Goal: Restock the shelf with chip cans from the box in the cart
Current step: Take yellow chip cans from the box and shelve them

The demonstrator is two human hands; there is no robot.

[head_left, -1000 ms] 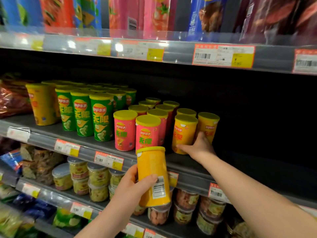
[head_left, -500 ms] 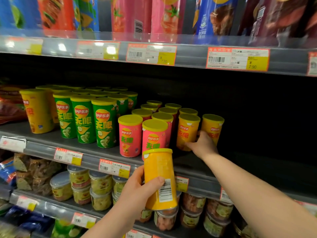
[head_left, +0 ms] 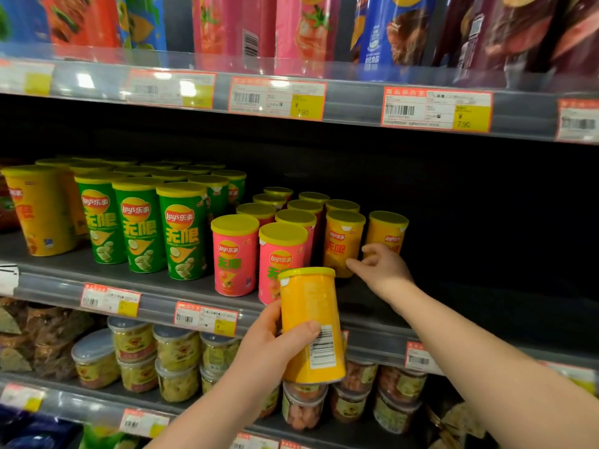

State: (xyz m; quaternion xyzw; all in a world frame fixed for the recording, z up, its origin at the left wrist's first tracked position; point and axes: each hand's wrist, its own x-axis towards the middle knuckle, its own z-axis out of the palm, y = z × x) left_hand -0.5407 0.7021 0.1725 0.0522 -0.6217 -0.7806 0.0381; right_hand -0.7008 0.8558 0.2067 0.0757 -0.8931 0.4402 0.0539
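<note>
My left hand [head_left: 272,345] grips a short yellow chip can [head_left: 308,319] upright in front of the middle shelf [head_left: 453,306], with its barcode facing me. My right hand [head_left: 382,270] reaches onto that shelf with loose fingers. Its index fingertip touches the lower side of a yellow can [head_left: 343,241] standing there. A second yellow can [head_left: 387,233] stands just behind the hand. Pink cans [head_left: 235,257] stand in rows to the left of them. The box and the cart are out of view.
Tall green cans [head_left: 181,231] and a tall yellow can [head_left: 39,215] fill the shelf's left part. To the right of the yellow cans the shelf is dark and bare. Chip bags [head_left: 233,27] hang above, and plastic snack tubs [head_left: 175,361] sit below.
My right hand has loosened from the shelf's yellow can and now only touches it with a fingertip. My left hand keeps holding its can in about the same spot.
</note>
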